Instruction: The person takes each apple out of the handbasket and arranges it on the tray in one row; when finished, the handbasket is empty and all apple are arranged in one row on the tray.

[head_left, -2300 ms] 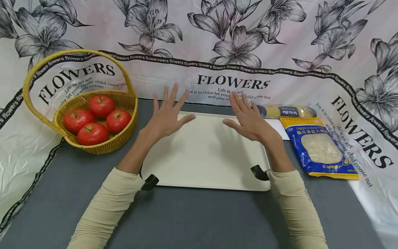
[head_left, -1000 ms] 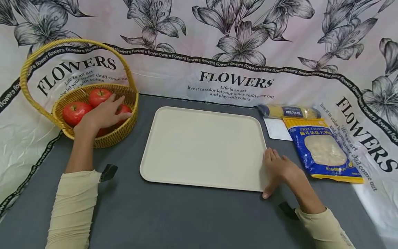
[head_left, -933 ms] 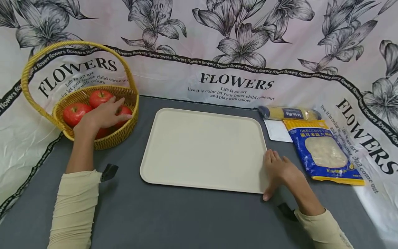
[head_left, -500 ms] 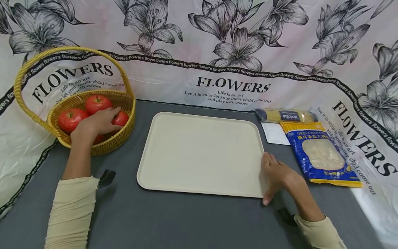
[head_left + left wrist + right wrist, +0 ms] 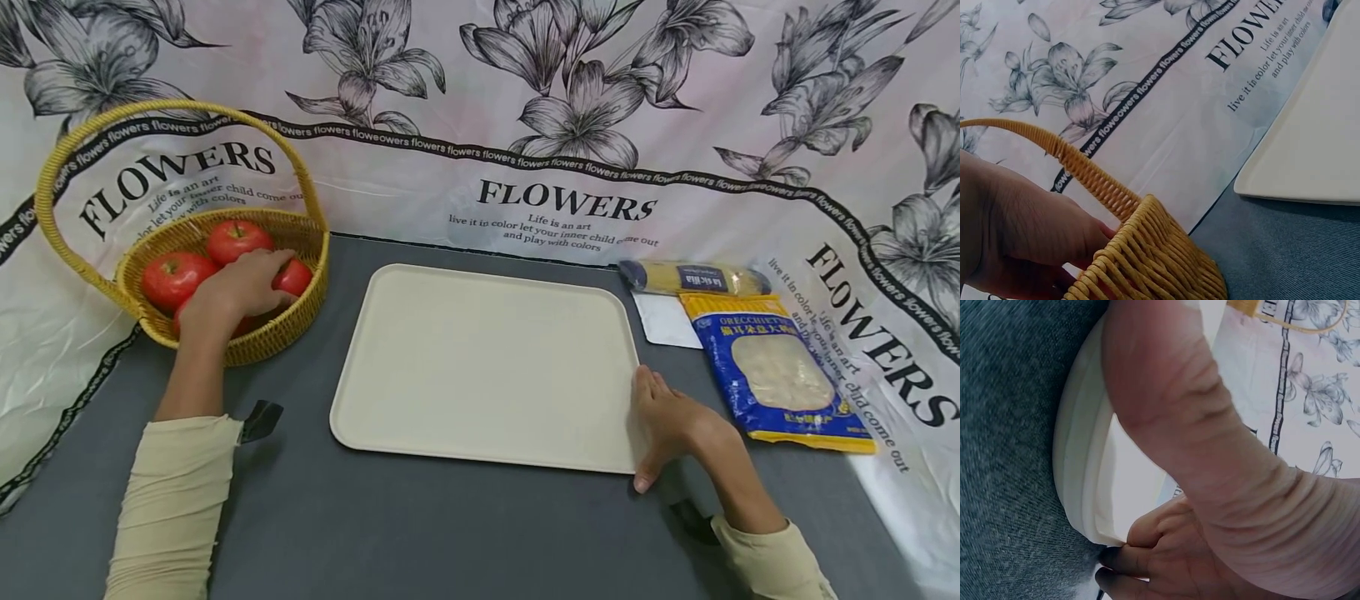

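Note:
My left hand (image 5: 234,292) reaches into the yellow wicker basket (image 5: 281,337) and grips the front apple, its fingers curled down over it. Most of that apple is hidden beneath the hand. Other red apples (image 5: 177,279) lie around it in the basket. In the left wrist view, the basket's woven rim (image 5: 1141,250) covers the fingertips. My right hand (image 5: 670,422) holds the near right corner of the cream rectangular tray (image 5: 487,367). Its thumb is at the front edge and its fingers lie along the right side, as the right wrist view also shows at the tray rim (image 5: 1079,444).
Right of the tray lie a blue and yellow orecchiette bag (image 5: 780,371), a clear pasta packet (image 5: 697,277) and a white flat item (image 5: 666,319). The basket's tall handle (image 5: 180,106) arches above the apples. A flower-printed sheet (image 5: 420,192) rises behind the grey tabletop (image 5: 480,533).
Both hands were spread above the tray at first. The left went to the basket and its fingers have since curled down over the front apple; the right moved onto the tray's near right corner.

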Tool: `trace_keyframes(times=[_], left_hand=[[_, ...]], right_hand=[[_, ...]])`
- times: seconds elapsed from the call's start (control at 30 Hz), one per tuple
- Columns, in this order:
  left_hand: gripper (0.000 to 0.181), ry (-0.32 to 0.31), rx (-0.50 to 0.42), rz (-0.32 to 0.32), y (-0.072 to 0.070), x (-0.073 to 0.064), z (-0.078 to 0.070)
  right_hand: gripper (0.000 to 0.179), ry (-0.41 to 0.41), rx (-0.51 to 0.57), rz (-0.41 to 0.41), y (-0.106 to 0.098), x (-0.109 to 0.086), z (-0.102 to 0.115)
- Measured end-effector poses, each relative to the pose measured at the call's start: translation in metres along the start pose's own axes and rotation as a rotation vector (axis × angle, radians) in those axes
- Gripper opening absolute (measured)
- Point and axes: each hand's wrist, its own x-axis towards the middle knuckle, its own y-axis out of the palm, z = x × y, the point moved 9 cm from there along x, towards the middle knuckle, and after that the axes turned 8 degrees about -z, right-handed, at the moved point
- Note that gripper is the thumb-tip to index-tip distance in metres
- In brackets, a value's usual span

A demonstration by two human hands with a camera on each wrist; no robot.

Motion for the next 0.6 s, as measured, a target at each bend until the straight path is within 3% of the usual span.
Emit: trace_keyframes(times=[0.27,0.6], left_hand=[[0.084,-0.014,-0.008,-0.023,-0.003,-0.006,-0.002],[0.086,-0.079,-0.017,-0.081,-0.024,-0.018,-0.003]], right_hand=[[0.173,-0.005,-0.014,-0.005,-0.001,-0.001,0.001],[0.173,0.001,0.007,0.003,-0.001,0.000,0.000]])
